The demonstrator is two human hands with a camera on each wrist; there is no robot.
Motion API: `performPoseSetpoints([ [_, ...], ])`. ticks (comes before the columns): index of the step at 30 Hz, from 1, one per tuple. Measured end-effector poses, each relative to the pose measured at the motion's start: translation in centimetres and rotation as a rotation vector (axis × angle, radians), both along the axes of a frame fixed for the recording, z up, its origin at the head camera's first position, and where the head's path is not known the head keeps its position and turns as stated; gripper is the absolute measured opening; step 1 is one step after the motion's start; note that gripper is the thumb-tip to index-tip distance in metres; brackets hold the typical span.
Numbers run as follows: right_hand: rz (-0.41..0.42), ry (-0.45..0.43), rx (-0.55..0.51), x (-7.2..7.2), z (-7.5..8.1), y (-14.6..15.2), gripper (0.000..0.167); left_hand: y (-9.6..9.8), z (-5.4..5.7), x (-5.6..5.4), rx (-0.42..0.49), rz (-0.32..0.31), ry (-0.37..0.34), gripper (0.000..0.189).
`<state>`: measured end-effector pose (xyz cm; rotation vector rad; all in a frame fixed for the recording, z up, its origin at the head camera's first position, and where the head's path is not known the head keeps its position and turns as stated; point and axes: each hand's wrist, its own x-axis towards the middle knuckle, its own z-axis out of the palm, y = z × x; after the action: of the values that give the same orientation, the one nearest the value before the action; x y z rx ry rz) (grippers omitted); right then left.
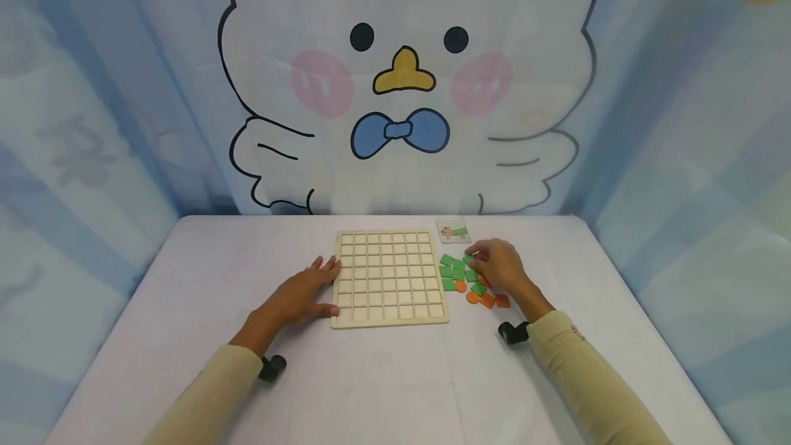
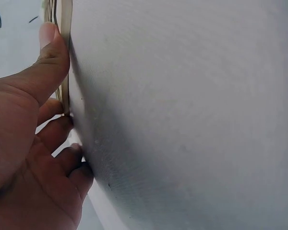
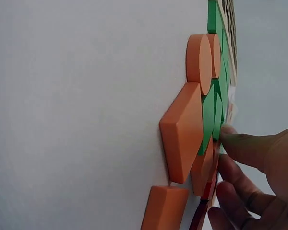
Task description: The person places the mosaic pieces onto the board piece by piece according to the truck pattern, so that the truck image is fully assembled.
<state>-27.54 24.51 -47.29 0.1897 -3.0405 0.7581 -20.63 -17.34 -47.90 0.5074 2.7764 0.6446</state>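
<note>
Pinching a flat bright-green piece (image 1: 467, 259), right grip (image 1: 498, 266) narrow; left grip (image 1: 301, 294) spread against a pale gridded board (image 1: 391, 279).

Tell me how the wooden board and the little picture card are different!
The board is much bigger; the card is small. The board's squares are plain, while the card shows coloured shapes. The left hand touches the board but not the card. Both lie on the table.
</note>
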Motion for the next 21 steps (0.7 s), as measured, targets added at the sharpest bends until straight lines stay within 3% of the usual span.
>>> performPoseSetpoints([
  [12, 0.016, 0.024, 0.001, -0.40, 0.23, 0.37, 0.013, 0.40, 0.59, 0.10, -0.049, -0.001, 0.005, 0.097],
  [21, -0.066, 0.055, -0.079, 0.33, 0.47, 0.21, 0.006, 0.61, 0.80, 0.23, -0.050, 0.000, 0.001, 0.096],
])
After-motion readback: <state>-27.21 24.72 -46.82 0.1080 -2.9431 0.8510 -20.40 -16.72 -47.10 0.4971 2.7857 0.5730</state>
